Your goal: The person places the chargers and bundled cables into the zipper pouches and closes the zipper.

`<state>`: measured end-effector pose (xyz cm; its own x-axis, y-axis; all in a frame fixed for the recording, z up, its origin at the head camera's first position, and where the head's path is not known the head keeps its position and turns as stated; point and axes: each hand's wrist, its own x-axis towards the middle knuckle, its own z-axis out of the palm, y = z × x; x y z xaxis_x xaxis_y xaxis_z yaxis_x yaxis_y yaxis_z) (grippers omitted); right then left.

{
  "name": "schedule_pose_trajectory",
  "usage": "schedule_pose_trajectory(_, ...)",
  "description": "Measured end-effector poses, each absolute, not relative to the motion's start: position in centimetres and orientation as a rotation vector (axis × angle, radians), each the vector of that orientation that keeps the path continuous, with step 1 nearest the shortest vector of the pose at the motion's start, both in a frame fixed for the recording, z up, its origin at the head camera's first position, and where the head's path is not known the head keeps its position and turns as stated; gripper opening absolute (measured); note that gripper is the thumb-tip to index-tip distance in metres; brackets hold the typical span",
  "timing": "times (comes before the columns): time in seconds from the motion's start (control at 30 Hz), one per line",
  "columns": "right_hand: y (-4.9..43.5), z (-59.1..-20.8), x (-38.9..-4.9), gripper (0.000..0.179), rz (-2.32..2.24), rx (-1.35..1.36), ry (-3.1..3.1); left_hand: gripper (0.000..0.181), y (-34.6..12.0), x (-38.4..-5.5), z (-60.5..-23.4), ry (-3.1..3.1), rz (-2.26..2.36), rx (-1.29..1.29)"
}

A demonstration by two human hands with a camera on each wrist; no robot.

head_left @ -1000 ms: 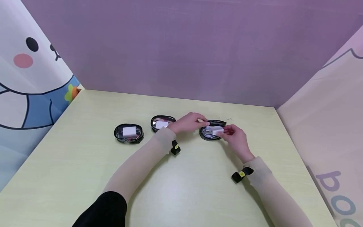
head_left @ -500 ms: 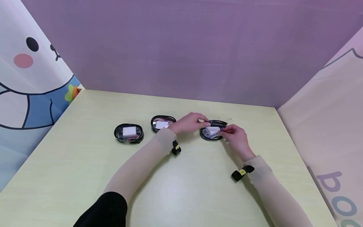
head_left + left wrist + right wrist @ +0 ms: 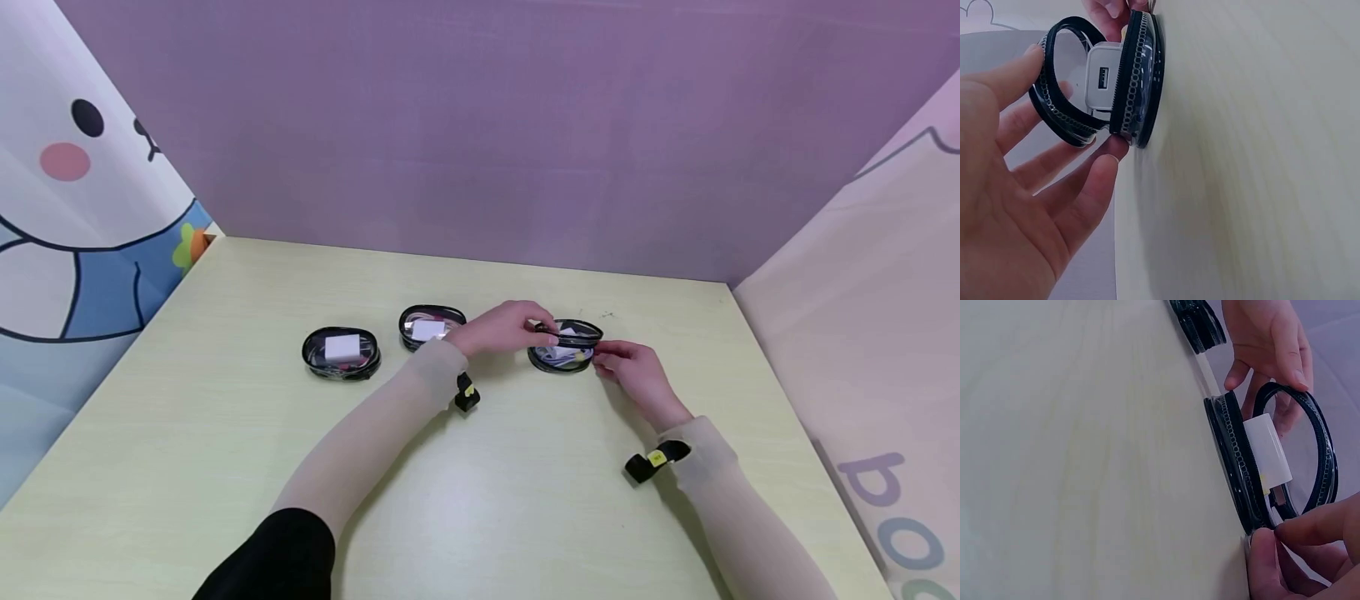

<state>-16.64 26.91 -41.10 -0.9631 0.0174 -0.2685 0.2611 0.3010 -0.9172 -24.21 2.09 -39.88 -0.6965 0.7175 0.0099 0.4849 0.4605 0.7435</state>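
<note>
A small oval zip case (image 3: 558, 363), transparent with black zippered edging, sits at the right on the table. Its lid (image 3: 1066, 122) stands partly raised from the base. Inside are a white USB charger (image 3: 1267, 450) and a white cable (image 3: 566, 357). My left hand (image 3: 495, 327) holds the lid's rim, the thumb on one edge and fingers near the base on the other side. My right hand (image 3: 636, 375) pinches the right end of the case with thumb and forefinger; the exact spot it grips is mostly hidden.
Two similar cases with white chargers, a middle case (image 3: 428, 327) and a left case (image 3: 341, 354), lie on the pale wooden table (image 3: 480, 483). A purple panel (image 3: 480, 142) rises behind, with printed cloth (image 3: 862, 333) along the right side.
The right hand let go of the charger in the case and shifted slightly right to the case's end. The left hand tilted the lid up and over the base.
</note>
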Motion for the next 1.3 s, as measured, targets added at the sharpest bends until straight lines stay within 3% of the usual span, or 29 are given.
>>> schedule_pose_trajectory(0.4, 27.1, -41.3, -16.5, 0.039, -1.667, 0.192, 2.407, 0.025, 2.2, -23.9, -39.4, 2.407, 1.066, 1.002)
schedule_pose_trajectory(0.8, 27.1, -41.3, -16.7, 0.032, -1.29, -0.041, 2.669, 0.032, 2.0, -23.8, -39.3, 2.416, 1.045, 0.943)
schedule_pose_trajectory(1.3, 26.9, -41.7, -17.6, 0.032, -1.35, 0.176, 2.655, 0.027, 1.9, -23.8, -39.5, 2.396, 1.055, 0.98)
